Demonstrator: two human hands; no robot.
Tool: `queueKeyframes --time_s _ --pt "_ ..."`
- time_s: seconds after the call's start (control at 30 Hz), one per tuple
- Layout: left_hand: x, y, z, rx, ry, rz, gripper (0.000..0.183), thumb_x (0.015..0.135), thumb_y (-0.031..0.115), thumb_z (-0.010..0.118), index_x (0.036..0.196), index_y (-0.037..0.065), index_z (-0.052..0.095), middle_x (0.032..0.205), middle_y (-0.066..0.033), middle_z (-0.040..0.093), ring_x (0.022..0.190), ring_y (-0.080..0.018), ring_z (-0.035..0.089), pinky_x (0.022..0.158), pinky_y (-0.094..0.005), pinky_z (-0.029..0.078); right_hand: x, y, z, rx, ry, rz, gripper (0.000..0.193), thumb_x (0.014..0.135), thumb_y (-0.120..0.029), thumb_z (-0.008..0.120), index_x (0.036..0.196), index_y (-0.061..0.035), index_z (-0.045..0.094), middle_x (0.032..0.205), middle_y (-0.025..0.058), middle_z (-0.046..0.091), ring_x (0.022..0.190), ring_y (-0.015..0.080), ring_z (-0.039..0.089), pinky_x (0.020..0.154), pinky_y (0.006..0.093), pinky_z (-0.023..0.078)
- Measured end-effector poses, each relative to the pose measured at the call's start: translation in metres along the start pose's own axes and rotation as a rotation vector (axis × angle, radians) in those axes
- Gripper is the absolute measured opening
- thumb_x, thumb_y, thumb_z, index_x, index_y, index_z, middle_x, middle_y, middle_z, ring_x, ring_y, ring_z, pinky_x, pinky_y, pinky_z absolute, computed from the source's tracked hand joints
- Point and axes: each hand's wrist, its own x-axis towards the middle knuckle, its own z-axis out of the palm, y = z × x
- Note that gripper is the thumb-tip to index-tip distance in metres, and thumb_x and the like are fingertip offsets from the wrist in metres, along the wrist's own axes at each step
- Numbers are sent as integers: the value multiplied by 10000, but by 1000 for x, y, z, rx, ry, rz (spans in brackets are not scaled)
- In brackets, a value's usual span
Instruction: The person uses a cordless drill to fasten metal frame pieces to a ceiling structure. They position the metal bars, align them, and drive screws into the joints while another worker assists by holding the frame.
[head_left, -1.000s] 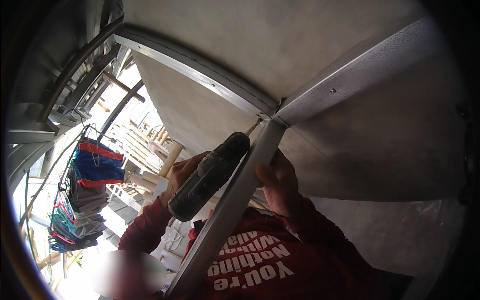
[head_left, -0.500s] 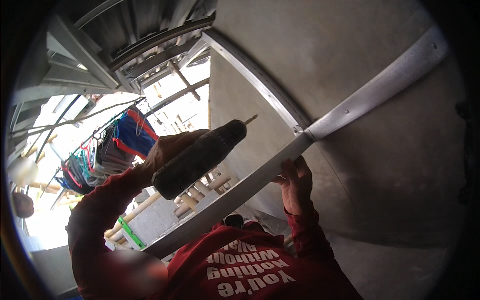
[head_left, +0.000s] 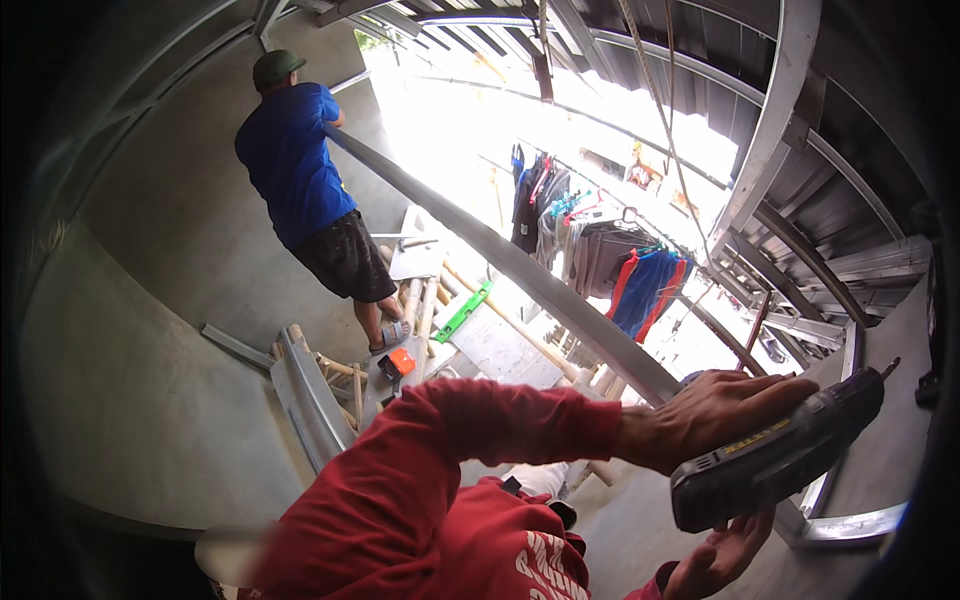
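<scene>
My left hand [head_left: 700, 415] is wrapped round a black cordless drill [head_left: 770, 465], whose bit points up and right. Behind the drill runs a long grey metal bar [head_left: 530, 270], slanting from the far left to a metal frame [head_left: 855, 525] at the lower right. Below the drill, my right hand [head_left: 725, 555] is closed at the bar's near end; the drill partly hides its fingers. The bar's far end is at the hands of a co-worker [head_left: 295, 165] in a blue shirt, dark shorts and a green cap, turned away from me.
A green spirit level [head_left: 464, 312] lies beyond my left arm, near an orange-and-black object [head_left: 397, 363] and several wooden poles [head_left: 422, 305]. Clothes [head_left: 650, 285] hang at the back. Grey walls [head_left: 150, 360] stand at left, metal roof framing [head_left: 770, 130] above.
My view has swung left, bringing the co-worker and the bar's far end into sight. The drill stays in my left hand, now in front of my right hand near the frame joint.
</scene>
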Motion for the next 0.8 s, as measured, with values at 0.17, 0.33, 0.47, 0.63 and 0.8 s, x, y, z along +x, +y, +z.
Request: queueKeyframes --time_s 0.17,0.33,0.47,0.63,0.8 --pt "-75 59 10 -17 223 -164 753 789 285 691 1437 25 410 1141 -152 607 984 -332 660 811 -401 536 -27 5 26 -157 -263 38 1032 838 -586 701 1516 40 238 1504 224 370 1379 392 389 1120 461 372" --pt "-118 91 23 -54 431 -492 648 852 213 650 1431 36 420 1195 -157 552 1048 -307 634 837 -369 516 -47 22 20 -112 -596 142 1021 829 -548 725 1511 42 246 1484 214 402 1371 387 401 1117 458 375" --pt "-136 101 29 53 416 -581 637 876 188 620 1440 9 385 1261 -173 500 1181 -315 566 975 -381 451 -56 30 18 -95 -684 176 1013 821 -517 744 1508 43 252 1469 206 427 1365 383 410 1116 455 377" --pt "-154 109 16 7 183 -582 774 880 131 620 1515 5 195 1428 -219 316 1371 -380 374 1126 -384 329 -61 30 26 -86 -724 191 1005 812 -479 768 1503 45 260 1449 196 459 1358 378 422 1113 452 379" --pt "-169 121 11 -31 39 -615 938 863 31 653 1549 -6 14 1501 -251 194 1420 -414 273 1140 -399 326 -65 29 29 -72 -740 204 999 803 -442 792 1498 46 267 1430 186 491 1351 372 433 1111 449 382"
